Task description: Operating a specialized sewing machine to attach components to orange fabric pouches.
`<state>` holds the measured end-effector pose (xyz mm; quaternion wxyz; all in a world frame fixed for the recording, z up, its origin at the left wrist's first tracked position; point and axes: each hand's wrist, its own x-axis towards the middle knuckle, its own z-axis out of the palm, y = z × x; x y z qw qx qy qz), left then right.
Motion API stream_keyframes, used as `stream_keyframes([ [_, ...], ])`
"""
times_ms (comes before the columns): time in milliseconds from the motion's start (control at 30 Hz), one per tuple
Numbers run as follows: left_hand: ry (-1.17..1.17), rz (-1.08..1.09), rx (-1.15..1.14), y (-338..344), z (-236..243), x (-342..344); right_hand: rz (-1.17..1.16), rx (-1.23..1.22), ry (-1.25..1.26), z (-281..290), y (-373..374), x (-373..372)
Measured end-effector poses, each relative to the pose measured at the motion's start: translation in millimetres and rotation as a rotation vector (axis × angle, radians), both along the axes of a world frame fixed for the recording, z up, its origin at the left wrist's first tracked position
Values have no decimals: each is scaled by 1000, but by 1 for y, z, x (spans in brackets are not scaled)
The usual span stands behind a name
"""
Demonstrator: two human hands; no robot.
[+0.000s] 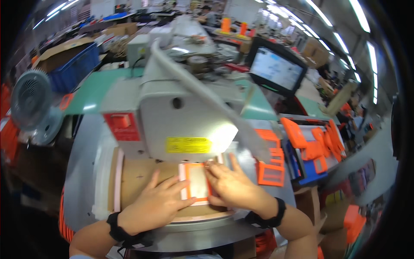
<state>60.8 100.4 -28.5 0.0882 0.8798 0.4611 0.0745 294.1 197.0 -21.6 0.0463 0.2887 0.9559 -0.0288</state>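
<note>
Orange edging rims a pale rectangular panel [199, 184], and that's where all the action is: it lies flat on a brown board [137, 185], just below a big grey machine head [185, 114]. Both hands are on it! Left hand [156, 206] comes in at the near left, open, fingers spread, the tips reaching the panel's left side and the thumb down by its lower corner. Right hand [233, 186] takes the other flank, fingers bent over the right edge; whether they pinch it or merely press, you cannot tell from here. Black bands circle both wrists.

Look up, and a yellow label [189, 145] sits low on the machine's face, a bright glow beside it, a red switch panel [123, 126] to its left, and a long grey bar [202, 90] slanting down across the front. Out to the right, orange frames [271, 166] rest on the grey worktop [88, 172], with more orange parts [317, 149] heaped in a blue tray [311, 176] just beyond. Behind them, a lit monitor [277, 69] tilts; far left, a grey fan [32, 97] stands near a blue crate [77, 67].
</note>
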Motion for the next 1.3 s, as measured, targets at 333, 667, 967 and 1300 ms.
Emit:
stream_keyframes([
  [333,-137,47,-130,-6,1,2,-101,-65,450,-16,-12,25],
  [667,-163,81,-184,-9,0,1,-939,-78,1001,2,-105,230],
  [967,-178,69,-181,-11,4,10,-1359,389,136,-159,-260,280],
  [1300,-71,26,-111,-12,9,0,-1595,126,-546,-151,-369,352],
])
